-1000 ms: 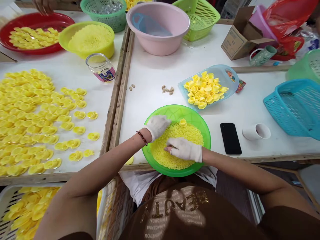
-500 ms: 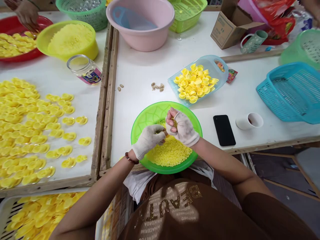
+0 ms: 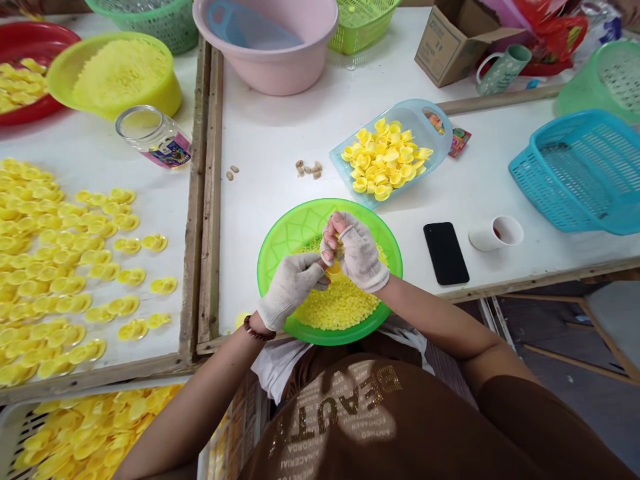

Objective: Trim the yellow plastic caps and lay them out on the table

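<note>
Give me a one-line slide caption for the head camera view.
Two gloved hands, left and right, meet above yellow pellets in a green basin, beside a blue scoop of small yellow cups.

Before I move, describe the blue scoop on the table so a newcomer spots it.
Start at the round green bowl by your lap. Just beyond its right side lies the blue scoop, heaped with yellow cup-shaped pieces. Unlike the other scoop inside the pink basin, it sits on the tabletop.

We see a white, wood-edged worktop (image 3: pixel 270 133). Yellow pieces (image 3: pixel 33 248) cover its left side; tan bits (image 3: pixel 317 170) and a blue scoop (image 3: pixel 441 148) lie mid-frame, a black phone (image 3: pixel 447 253), white cup (image 3: pixel 481 237) and blue basket (image 3: pixel 539 190) at right.
</note>
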`<state>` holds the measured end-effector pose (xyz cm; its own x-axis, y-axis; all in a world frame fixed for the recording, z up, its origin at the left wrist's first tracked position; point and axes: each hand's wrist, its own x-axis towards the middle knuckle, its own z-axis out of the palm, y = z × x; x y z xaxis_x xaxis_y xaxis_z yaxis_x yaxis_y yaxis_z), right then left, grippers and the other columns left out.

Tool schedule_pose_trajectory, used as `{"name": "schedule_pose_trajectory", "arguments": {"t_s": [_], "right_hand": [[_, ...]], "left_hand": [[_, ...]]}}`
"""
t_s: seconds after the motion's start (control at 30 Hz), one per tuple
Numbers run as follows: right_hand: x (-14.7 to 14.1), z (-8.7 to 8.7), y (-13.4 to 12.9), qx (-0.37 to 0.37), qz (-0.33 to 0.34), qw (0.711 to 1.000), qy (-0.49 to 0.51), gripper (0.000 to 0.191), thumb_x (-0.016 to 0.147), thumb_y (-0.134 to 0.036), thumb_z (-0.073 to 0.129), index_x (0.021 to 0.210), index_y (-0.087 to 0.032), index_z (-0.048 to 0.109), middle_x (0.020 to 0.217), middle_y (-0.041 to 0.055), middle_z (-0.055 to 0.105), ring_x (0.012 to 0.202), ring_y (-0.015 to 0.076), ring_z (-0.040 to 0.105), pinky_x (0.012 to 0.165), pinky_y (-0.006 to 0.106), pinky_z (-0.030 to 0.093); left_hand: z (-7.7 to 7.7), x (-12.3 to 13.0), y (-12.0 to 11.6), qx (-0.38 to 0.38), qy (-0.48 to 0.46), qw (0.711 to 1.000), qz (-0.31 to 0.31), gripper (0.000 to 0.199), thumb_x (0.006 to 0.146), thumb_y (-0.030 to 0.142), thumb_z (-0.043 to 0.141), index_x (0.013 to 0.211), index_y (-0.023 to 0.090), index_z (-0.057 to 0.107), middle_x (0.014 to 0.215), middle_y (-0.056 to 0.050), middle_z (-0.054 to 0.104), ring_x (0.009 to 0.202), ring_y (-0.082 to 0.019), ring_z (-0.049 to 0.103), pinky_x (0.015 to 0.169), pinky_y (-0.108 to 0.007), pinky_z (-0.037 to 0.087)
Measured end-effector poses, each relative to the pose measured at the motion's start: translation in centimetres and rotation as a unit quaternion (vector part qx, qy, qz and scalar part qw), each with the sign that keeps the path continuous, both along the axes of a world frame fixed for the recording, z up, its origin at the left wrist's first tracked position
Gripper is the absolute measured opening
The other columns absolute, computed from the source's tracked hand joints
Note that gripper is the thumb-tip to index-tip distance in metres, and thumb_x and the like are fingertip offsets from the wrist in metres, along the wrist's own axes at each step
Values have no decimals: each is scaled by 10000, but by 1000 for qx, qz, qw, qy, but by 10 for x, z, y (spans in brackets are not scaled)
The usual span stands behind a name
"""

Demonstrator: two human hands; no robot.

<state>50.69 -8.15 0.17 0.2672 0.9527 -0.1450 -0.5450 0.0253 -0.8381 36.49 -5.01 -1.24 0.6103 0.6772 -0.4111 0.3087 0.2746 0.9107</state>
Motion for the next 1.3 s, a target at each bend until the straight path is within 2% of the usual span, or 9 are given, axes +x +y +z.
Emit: {"name": "schedule_pose_trajectory", "arguments": {"t_s": [0.3,0.43,0.5,0.6,0.73,0.9,1.1,1.2,1.3], "right_hand": [[14,3,-4,-38,20,999,21,517,864,-666,700,744,-237,438,569,-103,387,395,45,289,394,221,161],[28,-4,-23,-51,67,993,-78,478,902,-599,687,712,-229,452,575,-85,416,398,53,322,403,233,168],[34,-9,-32,-72,102,981,-150,461,937,-589,635,709,-232,453,571,-79,412,411,68,341,414,246,205],[42,-14,-37,-53,152,927,-339,381,979,-501,582,725,-228,498,616,-48,469,524,108,435,529,278,347],[40,-13,-34,19,145,822,-551,201,930,-379,665,849,-209,594,865,33,636,831,177,559,797,343,436],[31,-17,-27,-5,206,846,-492,185,904,-359,682,925,-223,557,746,-38,546,653,129,490,640,286,401],[46,-16,-31,4,207,845,-493,83,905,-166,533,947,-206,593,909,28,678,813,158,617,773,316,473],[41,-15,-32,1,173,827,-535,100,906,-258,626,985,-205,595,901,27,660,776,155,586,746,318,461],[33,-17,-29,-37,221,837,-499,192,891,-348,692,962,-219,568,707,-53,537,616,120,493,615,281,408]], "left_hand": [[-7,-6,4,56,8,998,16,333,877,473,676,950,151,719,752,-48,709,674,-185,692,666,-313,623],[-11,-17,10,199,53,976,63,258,845,380,720,992,169,728,888,-65,739,751,-176,678,686,-287,583],[-10,-21,13,146,35,987,52,232,842,388,727,910,167,718,817,-54,721,723,-168,670,667,-277,581],[-6,-24,16,4,-25,998,56,315,820,464,765,851,158,694,718,-33,680,660,-154,664,628,-266,592],[-3,-22,15,-3,-42,997,71,332,802,469,787,831,148,708,711,-30,676,664,-144,658,645,-258,589],[-6,-19,8,81,-11,996,45,302,856,419,701,730,145,695,642,-23,650,617,-128,600,607,-237,505],[-10,-21,8,135,21,990,44,304,890,396,649,714,153,696,629,-24,656,613,-142,600,595,-252,457],[-10,-18,8,153,23,987,37,318,897,400,636,702,154,691,629,-21,649,610,-140,587,595,-257,443],[-11,-16,6,188,35,981,37,318,892,403,636,703,155,697,637,-19,645,614,-136,567,577,-251,421]]}}
